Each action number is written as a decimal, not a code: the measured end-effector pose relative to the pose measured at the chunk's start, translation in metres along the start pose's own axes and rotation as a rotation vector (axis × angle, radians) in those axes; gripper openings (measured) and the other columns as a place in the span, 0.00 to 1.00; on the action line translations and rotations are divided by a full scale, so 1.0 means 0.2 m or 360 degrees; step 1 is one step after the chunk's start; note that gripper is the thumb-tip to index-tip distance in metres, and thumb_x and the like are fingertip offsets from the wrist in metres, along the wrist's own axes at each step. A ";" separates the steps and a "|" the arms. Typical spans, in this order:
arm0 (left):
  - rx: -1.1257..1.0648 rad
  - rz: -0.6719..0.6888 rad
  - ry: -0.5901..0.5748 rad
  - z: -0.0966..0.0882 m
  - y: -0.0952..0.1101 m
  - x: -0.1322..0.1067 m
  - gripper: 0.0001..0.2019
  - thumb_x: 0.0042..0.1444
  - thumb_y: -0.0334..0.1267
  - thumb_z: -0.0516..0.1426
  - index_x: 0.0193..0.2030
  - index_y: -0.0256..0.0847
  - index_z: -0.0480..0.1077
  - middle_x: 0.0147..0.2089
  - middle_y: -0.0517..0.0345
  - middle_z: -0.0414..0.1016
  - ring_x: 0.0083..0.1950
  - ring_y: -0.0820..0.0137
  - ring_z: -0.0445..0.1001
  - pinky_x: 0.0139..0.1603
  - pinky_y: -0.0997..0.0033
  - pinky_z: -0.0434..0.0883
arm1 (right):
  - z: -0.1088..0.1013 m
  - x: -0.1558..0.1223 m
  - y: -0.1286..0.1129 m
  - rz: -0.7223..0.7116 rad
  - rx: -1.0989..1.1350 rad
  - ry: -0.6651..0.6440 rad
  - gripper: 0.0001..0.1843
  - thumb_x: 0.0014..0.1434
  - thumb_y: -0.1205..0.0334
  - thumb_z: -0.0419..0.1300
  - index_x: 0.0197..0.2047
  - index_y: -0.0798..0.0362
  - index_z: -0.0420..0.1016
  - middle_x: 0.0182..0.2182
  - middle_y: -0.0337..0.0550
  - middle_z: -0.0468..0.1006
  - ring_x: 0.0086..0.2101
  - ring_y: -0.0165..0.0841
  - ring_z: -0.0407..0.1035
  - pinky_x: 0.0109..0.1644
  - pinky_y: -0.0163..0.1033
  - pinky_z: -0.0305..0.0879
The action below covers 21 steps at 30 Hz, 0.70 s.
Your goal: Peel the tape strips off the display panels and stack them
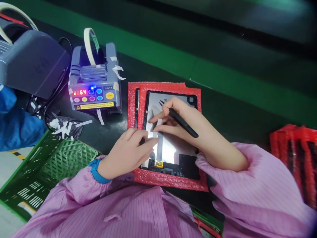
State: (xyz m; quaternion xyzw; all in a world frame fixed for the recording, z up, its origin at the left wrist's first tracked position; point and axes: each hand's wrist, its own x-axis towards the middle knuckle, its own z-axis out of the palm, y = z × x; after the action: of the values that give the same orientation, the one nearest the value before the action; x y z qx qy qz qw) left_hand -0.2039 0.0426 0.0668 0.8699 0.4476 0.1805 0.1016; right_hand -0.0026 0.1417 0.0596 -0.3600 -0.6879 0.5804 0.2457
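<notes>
The dark bench (230,115) spans the view of the head camera, its near edge bordered by the person's pink striped garment (138,211). Below the bench at the left stands a green slatted crate (64,155); above it, on the bench, sits a large grey machine (34,62). Stacked red bubble-wrap sheets (173,181) lie at the centre of the bench, in front of the person. To their left stands a smaller tape dispenser (112,79), marked ZCUT-9, with a lit red display and a roll on top. Upon the uppermost red sheet rests a tablet panel (170,152), silvery inside with a dark frame, between and beneath the two hands. The left hand (128,150) reaches over the panel's left edge, its fingers bent and near one another; whether they pinch anything cannot be told. The right hand (185,115) lies over the panel's upper middle, a curled finger closed on black tweezers (183,123), whose tips point to the upper left; its thumb and another finger extend, slightly apart, beside a pale strip (156,134). Scraps of white tape (64,129) cluster near the crate's upper rim. Smallest is a gold patch (159,164) near the panel's lower edge.
</notes>
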 end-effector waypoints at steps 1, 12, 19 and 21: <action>0.0012 -0.0012 -0.0011 0.01 0.00 0.00 0.14 0.70 0.35 0.50 0.54 0.35 0.74 0.43 0.47 0.71 0.44 0.59 0.67 0.46 0.59 0.73 | 0.00 0.00 0.00 -0.0002 -0.0016 -0.0004 0.21 0.60 0.50 0.69 0.38 0.45 0.57 0.40 0.42 0.83 0.40 0.41 0.79 0.44 0.46 0.73; 0.0111 -0.0097 -0.0100 0.04 0.01 -0.01 0.16 0.70 0.33 0.50 0.59 0.37 0.73 0.39 0.50 0.68 0.39 0.62 0.63 0.41 0.62 0.70 | -0.01 0.12 0.07 -0.0188 -0.0363 0.0308 0.34 0.47 0.39 0.74 0.36 0.44 0.54 0.35 0.40 0.78 0.31 0.38 0.72 0.35 0.44 0.69; -0.1498 -0.0907 0.0364 0.01 -0.09 -0.17 0.09 0.65 0.42 0.60 0.47 0.40 0.76 0.39 0.53 0.74 0.38 0.69 0.72 0.40 0.68 0.71 | -0.15 0.05 0.08 -0.0063 -0.0701 0.0974 0.21 0.59 0.47 0.67 0.37 0.44 0.57 0.32 0.39 0.72 0.31 0.39 0.69 0.39 0.48 0.65; -0.1805 -0.1201 0.0607 0.00 -0.15 -0.23 0.15 0.65 0.50 0.59 0.46 0.39 0.74 0.37 0.52 0.77 0.32 0.71 0.72 0.32 0.72 0.69 | -0.16 -0.10 0.09 -0.0017 -0.0586 0.1043 0.17 0.63 0.48 0.63 0.39 0.44 0.57 0.32 0.39 0.74 0.31 0.40 0.71 0.38 0.47 0.64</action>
State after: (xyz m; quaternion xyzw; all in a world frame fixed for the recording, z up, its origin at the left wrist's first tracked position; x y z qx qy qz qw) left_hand -0.2506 0.0216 0.0460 0.4215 0.5656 0.4875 0.5146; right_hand 0.0374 0.1463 0.0511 -0.5611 -0.6675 0.2997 0.3871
